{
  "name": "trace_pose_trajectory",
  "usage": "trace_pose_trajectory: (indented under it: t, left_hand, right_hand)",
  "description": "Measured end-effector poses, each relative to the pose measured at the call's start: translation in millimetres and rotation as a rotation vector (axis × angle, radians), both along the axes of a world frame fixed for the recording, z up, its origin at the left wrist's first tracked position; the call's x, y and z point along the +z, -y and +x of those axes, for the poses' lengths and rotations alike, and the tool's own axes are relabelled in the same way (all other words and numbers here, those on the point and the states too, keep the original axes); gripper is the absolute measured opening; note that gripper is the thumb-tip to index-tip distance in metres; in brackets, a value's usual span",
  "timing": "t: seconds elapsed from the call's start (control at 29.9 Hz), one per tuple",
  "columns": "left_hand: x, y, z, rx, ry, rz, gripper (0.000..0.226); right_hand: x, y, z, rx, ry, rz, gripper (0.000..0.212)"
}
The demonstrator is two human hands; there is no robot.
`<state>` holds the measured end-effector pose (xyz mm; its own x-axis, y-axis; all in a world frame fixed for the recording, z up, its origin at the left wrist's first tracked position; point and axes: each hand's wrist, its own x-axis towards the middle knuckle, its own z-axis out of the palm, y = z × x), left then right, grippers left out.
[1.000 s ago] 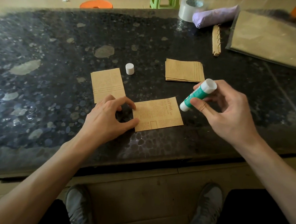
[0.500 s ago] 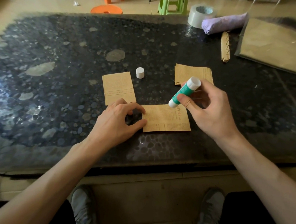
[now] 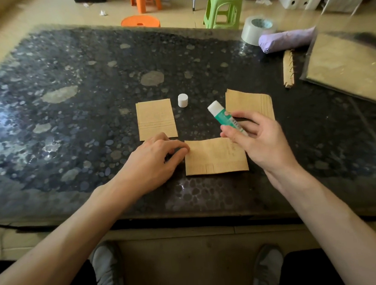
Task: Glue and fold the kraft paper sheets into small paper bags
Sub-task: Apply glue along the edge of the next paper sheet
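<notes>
Nearest the front edge of the dark speckled stone counter [image 3: 71, 127], the flat tan kraft paper sheet [image 3: 214, 158] lies between the hands. The left hand [image 3: 151, 162] pins its left edge with curled thumb and forefinger, as before. The right hand [image 3: 262, 144], gripping the green-and-white glue stick [image 3: 224, 117], has swung it round over the sheet's right edge, its white end now tilting far-left. The lower end is hidden, so contact cannot be told. Gluing that edge looks about to begin. Farther off stand the small white cylindrical cap [image 3: 182, 100] and a stack of kraft sheets [image 3: 246, 103].
</notes>
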<state>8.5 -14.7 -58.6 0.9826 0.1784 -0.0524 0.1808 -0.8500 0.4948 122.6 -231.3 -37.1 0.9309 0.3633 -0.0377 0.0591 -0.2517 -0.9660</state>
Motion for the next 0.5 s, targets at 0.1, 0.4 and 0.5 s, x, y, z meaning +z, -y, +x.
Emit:
trace_pose_trajectory:
  t: [0.1,0.4,0.5]
  left_hand:
    - [-1.2,2.8,0.7,0.002,0.03,0.001,0.031]
    - [0.8,-3.7,8.8,0.245,0.231,-0.076,0.03]
    - [-0.2,-6.9,7.8,0.265,0.236,-0.038,0.04]
  right_hand:
    - [-4.6,-14.2,4.9,0.031,0.042,-0.108,0.043]
    - [-22.8,-63.4,20.0,-0.041,0.182,-0.188,0.034]
    - [-27.7,-72.0,22.4,-0.079,0.203,-0.182,0.034]
